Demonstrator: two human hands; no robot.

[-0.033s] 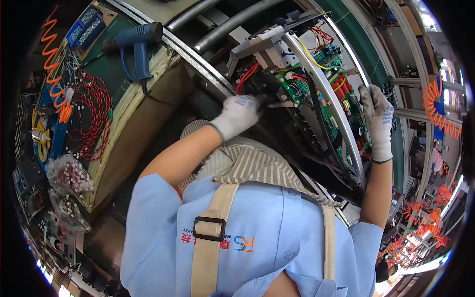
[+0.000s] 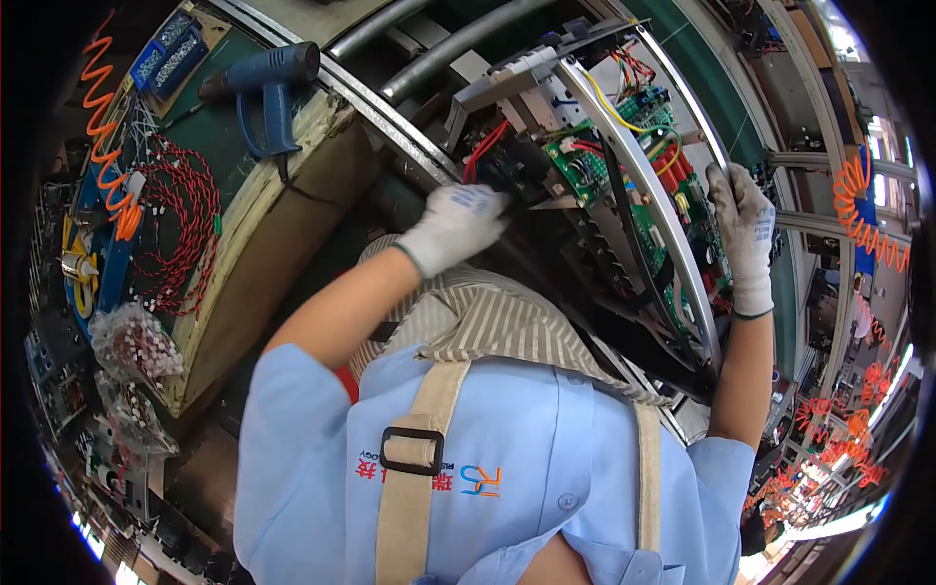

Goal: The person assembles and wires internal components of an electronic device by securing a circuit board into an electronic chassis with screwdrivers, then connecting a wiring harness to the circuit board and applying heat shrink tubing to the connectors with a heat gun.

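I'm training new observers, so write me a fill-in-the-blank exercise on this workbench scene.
1. The blue pistol-shaped heat gun lies to the person's ____.
2. The white-gloved right hand holds the silver metal frame, whose circuit boards are coloured ____.
3. The coiled air hose at the picture's left is ____.
4. The bundle of twisted wires below the heat gun combines black with ____.

Missing words: left; green; orange; red.

Lower right is blown out by strip lights (image 2: pixel 829 527); area beside bench (image 2: pixel 273 234) sunk in shadow; straight edges bent toward rim.
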